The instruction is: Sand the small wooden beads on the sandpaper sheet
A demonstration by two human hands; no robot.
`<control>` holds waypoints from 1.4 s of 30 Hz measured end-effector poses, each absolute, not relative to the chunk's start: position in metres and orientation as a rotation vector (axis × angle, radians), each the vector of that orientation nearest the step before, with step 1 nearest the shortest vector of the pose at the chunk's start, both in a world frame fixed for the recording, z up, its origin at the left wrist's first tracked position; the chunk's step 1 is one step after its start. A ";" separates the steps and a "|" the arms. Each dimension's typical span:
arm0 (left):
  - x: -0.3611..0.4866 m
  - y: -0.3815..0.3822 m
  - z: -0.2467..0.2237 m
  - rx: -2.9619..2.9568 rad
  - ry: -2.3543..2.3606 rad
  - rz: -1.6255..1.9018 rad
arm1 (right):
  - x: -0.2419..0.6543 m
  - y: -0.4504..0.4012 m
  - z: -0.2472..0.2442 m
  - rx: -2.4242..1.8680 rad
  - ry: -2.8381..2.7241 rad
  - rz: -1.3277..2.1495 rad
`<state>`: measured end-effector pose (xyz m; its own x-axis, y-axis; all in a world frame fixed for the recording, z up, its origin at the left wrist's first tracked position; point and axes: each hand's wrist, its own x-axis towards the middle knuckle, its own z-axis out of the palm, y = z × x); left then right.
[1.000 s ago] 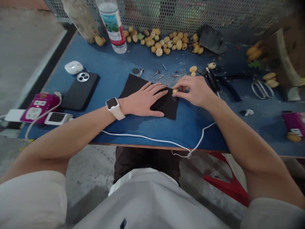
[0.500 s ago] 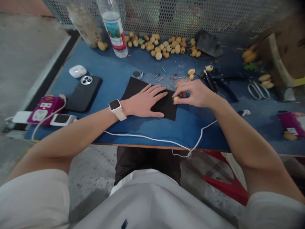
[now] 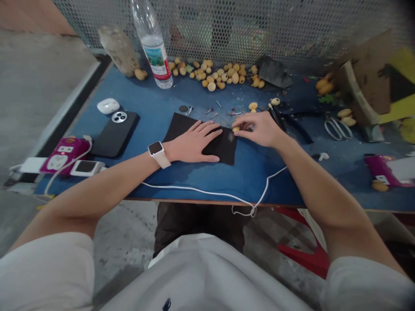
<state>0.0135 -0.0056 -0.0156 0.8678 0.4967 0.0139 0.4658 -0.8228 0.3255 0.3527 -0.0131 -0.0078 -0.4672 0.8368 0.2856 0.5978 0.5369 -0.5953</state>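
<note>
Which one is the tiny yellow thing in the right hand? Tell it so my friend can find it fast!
Start at the blue table. On it lies a black sheet under the left hand. At the sheet's corner, the right hand pinches a small yellow piece; unlike the yellow pile behind, it alone is held.
</note>
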 end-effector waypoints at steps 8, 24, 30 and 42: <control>0.016 -0.005 -0.016 2.724 0.749 0.133 | 0.351 -0.013 -0.008 -1.197 -2.226 0.503; 0.015 0.001 -0.019 2.729 0.831 0.136 | 0.347 -0.006 -0.028 -1.162 -2.191 0.308; 0.016 0.000 -0.019 2.736 0.842 0.115 | 0.347 -0.002 -0.028 -1.217 -2.233 0.309; 0.018 -0.002 -0.019 2.735 0.853 0.139 | 0.330 -0.016 -0.013 -1.151 -2.371 0.441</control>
<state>0.0178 -0.0015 -0.0191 0.8218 0.5697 0.0106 0.5435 -0.7894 0.2856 0.3301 -0.0165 -0.0130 -0.5405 0.7979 0.2669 0.6486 0.5972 -0.4720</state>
